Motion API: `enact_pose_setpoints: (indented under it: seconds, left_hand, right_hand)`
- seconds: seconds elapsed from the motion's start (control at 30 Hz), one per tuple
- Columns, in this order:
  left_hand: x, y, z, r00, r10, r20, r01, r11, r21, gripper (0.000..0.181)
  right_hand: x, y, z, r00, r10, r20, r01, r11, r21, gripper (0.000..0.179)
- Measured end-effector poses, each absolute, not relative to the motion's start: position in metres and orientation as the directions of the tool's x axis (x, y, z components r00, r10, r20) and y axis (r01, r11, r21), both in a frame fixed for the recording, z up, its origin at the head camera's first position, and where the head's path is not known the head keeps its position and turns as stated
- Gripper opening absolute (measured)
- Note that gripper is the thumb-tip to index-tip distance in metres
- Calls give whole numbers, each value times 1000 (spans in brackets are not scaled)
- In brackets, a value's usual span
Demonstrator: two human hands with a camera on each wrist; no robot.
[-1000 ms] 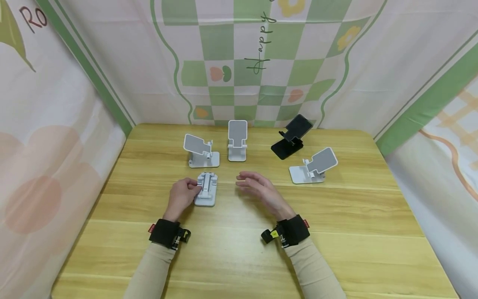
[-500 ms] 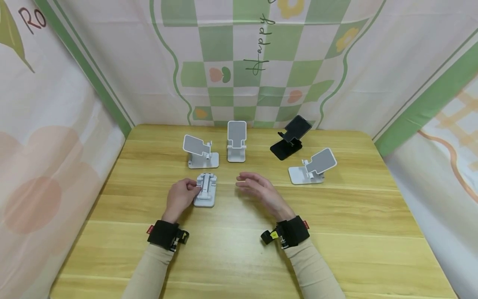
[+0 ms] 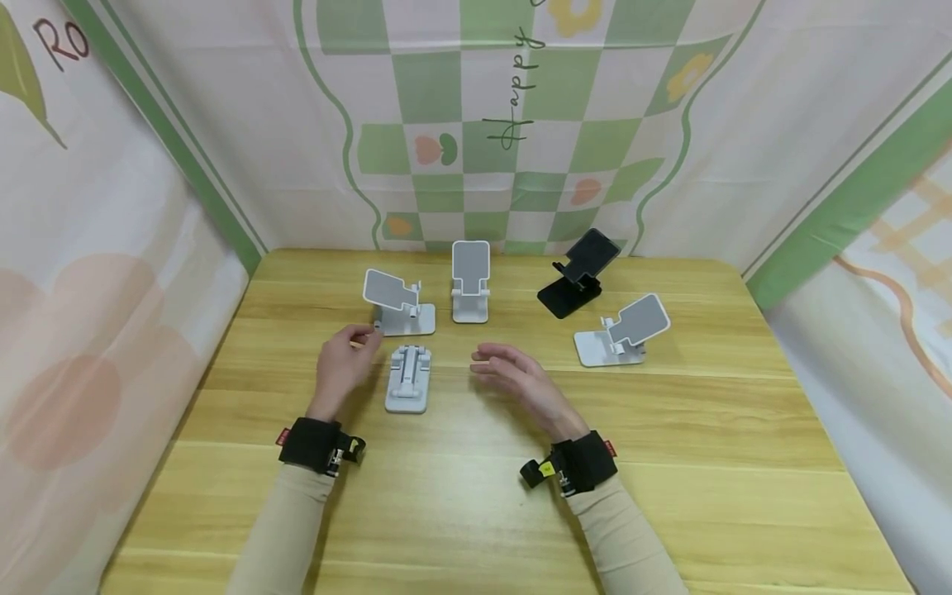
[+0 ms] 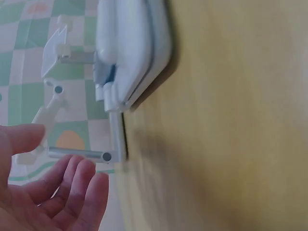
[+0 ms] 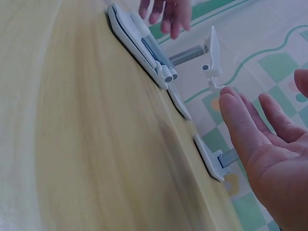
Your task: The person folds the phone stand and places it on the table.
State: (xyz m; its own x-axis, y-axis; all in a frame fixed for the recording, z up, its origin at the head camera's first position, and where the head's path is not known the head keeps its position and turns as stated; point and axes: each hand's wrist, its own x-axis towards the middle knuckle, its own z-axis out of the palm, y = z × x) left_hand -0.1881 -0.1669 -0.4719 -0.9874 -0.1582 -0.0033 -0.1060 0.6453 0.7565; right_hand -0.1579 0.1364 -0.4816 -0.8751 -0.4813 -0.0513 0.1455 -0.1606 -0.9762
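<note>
A folded white phone stand (image 3: 407,380) lies flat on the table in front of me. Just left of it and a little higher is my left hand (image 3: 344,364), fingertips close to the base hinge of an unfolded white phone stand (image 3: 394,291). In the left wrist view, the thumb and fingers of that left hand (image 4: 53,192) are apart with nothing between them. My right hand (image 3: 524,384) hovers to the right of the folded stand, fingers loosely extended and holding nothing. The right wrist view shows this right hand (image 5: 269,149) with its fingers spread.
Another unfolded white phone stand (image 3: 471,281) stands at the back middle. A black phone stand (image 3: 582,273) and a white one (image 3: 625,330) stand to the right. A patterned curtain (image 3: 491,124) hangs along the back edge of the wooden table (image 3: 461,512).
My left hand has let go of the folded phone stand and moved up and left, towards the unfolded one behind it. The folded stand and my right hand stay where they were.
</note>
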Motion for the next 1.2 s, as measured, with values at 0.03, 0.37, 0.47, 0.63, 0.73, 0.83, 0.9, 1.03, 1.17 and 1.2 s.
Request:
enact_pose_setpoints:
  seconds: [0.03, 0.37, 0.47, 0.63, 0.73, 0.83, 0.9, 1.03, 1.17, 1.2]
  left_hand:
    - [-190, -168, -470, -986, -165, 1, -104, 629, 770, 50]
    - [-210, -167, -463, -985, -172, -19, -107, 518, 849, 92]
    - [-218, -164, -465, -985, -170, -14, -95, 480, 872, 97]
    - [-228, -159, -473, -984, -176, -1, -76, 421, 904, 101]
    - [-234, -155, -477, -982, -188, 15, -63, 402, 913, 101]
    - [-238, -151, -479, -977, -207, 48, -37, 389, 921, 97]
    - [-239, -148, -480, -973, -219, 72, -17, 380, 925, 93]
    - [-241, -143, -482, -968, -228, 101, 14, 354, 935, 82]
    - [-241, -138, -483, -963, -241, 124, 39, 328, 944, 70]
    - [-242, -137, -484, -961, -245, 129, 43, 327, 944, 67]
  right_hand:
    - [-158, 137, -482, -876, -480, -49, 145, -165, -976, 55]
    - [-156, 136, -483, -885, -464, -42, 135, -168, -977, 55]
    - [-155, 137, -484, -881, -471, -38, 129, -163, -978, 54]
    - [-155, 137, -486, -879, -477, -31, 128, -172, -977, 55]
    - [-155, 137, -486, -878, -479, -27, 124, -172, -977, 55]
    - [-155, 137, -485, -876, -482, -25, 122, -171, -978, 55]
    - [-155, 137, -485, -875, -484, -27, 124, -169, -978, 55]
    - [-155, 136, -484, -876, -480, -42, 142, -173, -975, 54]
    - [-154, 136, -485, -879, -474, -55, 155, -174, -973, 54]
    - [-154, 136, -485, -879, -474, -57, 156, -174, -972, 54]
